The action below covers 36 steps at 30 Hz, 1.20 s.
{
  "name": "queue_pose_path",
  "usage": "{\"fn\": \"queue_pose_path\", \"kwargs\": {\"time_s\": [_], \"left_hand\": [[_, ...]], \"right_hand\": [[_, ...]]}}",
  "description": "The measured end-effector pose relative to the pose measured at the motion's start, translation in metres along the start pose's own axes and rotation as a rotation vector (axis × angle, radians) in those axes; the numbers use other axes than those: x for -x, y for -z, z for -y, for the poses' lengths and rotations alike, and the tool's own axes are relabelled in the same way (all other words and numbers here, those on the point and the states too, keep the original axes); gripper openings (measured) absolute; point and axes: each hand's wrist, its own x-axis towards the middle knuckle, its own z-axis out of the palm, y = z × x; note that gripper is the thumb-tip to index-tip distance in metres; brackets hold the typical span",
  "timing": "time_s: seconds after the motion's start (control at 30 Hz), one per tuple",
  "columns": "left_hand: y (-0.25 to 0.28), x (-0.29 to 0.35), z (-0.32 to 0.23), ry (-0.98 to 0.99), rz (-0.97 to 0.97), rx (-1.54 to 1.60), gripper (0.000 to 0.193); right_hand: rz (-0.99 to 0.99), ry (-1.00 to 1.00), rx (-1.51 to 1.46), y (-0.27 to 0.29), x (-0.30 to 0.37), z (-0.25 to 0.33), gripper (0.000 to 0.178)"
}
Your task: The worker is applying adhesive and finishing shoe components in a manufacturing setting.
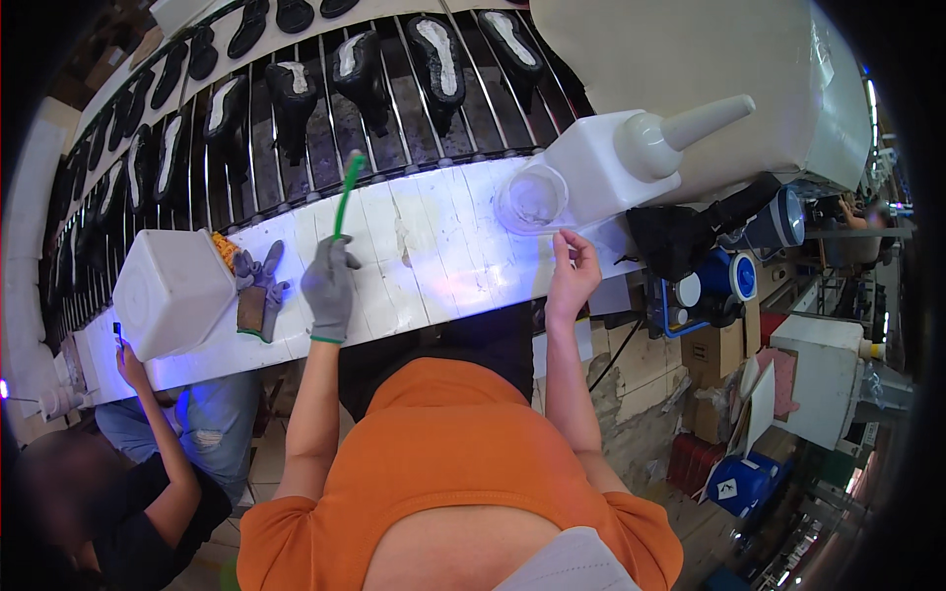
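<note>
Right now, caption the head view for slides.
Gloved left hand holds a green brush; bare right hand at rim of clear cup.

Cup on bench, bottle just right. Brush in left hand, left of cup. Glove farther left, beside container. Shoes behind bench.

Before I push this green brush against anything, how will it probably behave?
The green brush is probably light, since it looks slim. It's likely fairly stiff, as it juts from your gloved left hand with only a slight curve. Pushed at the tip, something this thin might flex a little.
</note>
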Motion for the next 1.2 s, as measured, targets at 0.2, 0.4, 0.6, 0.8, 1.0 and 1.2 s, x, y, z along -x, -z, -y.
{"fn": "queue_pose_path", "kwargs": {"time_s": [0.2,0.4,0.6,0.8,1.0,1.2], "left_hand": [[0.011,0.004,0.023,0.088,-0.062,0.093,0.025],[0.01,0.005,0.022,0.064,-0.05,0.064,0.026],[0.009,0.005,0.028,0.082,-0.041,0.117,0.026],[0.009,0.005,0.028,0.074,-0.044,0.095,0.025],[0.011,0.003,0.027,0.064,-0.037,0.054,0.024],[0.011,0.004,0.025,0.068,-0.029,0.064,0.024]], "right_hand": [[0.002,0.051,0.149,-0.013,-0.019,-0.005,0.017],[-0.012,0.086,0.374,-0.014,-0.015,0.007,0.019],[-0.014,0.141,0.484,-0.018,-0.012,0.013,0.018],[0.027,0.255,0.322,-0.017,-0.015,-0.004,0.015],[0.082,0.422,0.424,-0.016,-0.013,-0.003,0.012],[0.398,0.722,0.453,-0.027,0.031,-0.012,0.014]]}}
